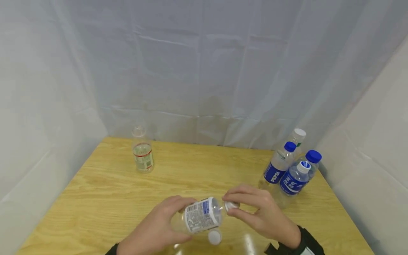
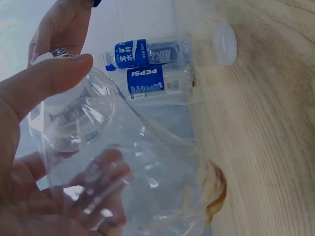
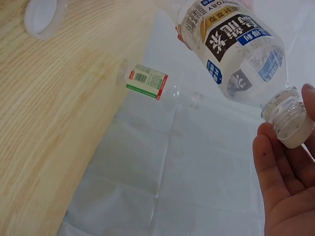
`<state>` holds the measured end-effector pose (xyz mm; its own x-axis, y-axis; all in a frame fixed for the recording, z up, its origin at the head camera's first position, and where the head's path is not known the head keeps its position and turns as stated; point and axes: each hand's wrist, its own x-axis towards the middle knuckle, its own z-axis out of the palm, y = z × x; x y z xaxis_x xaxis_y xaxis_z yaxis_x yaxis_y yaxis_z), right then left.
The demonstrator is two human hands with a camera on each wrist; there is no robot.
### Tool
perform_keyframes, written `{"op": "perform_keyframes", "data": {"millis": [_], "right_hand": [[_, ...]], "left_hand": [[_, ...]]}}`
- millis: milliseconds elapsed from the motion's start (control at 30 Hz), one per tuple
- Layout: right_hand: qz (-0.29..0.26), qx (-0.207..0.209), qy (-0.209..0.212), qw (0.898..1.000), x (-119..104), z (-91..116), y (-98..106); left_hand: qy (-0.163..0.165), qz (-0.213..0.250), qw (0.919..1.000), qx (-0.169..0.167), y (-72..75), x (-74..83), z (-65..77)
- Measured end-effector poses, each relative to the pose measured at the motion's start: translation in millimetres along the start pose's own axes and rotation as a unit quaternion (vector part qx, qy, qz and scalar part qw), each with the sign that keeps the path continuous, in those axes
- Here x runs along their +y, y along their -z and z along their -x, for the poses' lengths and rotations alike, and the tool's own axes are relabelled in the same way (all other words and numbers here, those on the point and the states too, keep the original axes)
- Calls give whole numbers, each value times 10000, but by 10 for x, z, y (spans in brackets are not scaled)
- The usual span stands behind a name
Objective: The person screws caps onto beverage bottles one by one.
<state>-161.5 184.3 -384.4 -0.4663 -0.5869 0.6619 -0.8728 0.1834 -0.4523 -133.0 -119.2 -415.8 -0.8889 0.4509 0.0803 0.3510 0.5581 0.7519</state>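
Observation:
My left hand (image 1: 160, 223) grips a clear plastic bottle (image 1: 178, 223) round its body, tilted nearly on its side with the neck to the right. A white label (image 1: 201, 215) with small print wraps it; in the right wrist view large dark characters show. My right hand (image 1: 261, 210) pinches a white cap (image 1: 231, 205) between thumb and fingers at the bottle's mouth. From the right wrist, the cap (image 3: 297, 132) sits at the end of the threaded neck (image 3: 283, 104). Just below the bottle, a second white cap (image 1: 215, 237) lies loose on the table.
An uncapped clear bottle (image 1: 143, 156) with a red-edged label stands at the back left. Several capped bottles cluster at the right, among them a Pepsi bottle (image 1: 276, 168) and a blue-labelled water bottle (image 1: 293, 181). A pale curtain (image 1: 197, 78) hangs behind the wooden table (image 1: 105, 198).

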Motion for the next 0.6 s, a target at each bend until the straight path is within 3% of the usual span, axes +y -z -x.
{"op": "perform_keyframes", "data": {"millis": [367,600], "right_hand": [[72,447,-219,9987,9,31,-50],[-289,500,-389,9976,-57,4,-44]], "left_hand": [[-156,-171,9988,430,-58,6,-5],[-191,-185,9984,500,-56,1,1]]}}
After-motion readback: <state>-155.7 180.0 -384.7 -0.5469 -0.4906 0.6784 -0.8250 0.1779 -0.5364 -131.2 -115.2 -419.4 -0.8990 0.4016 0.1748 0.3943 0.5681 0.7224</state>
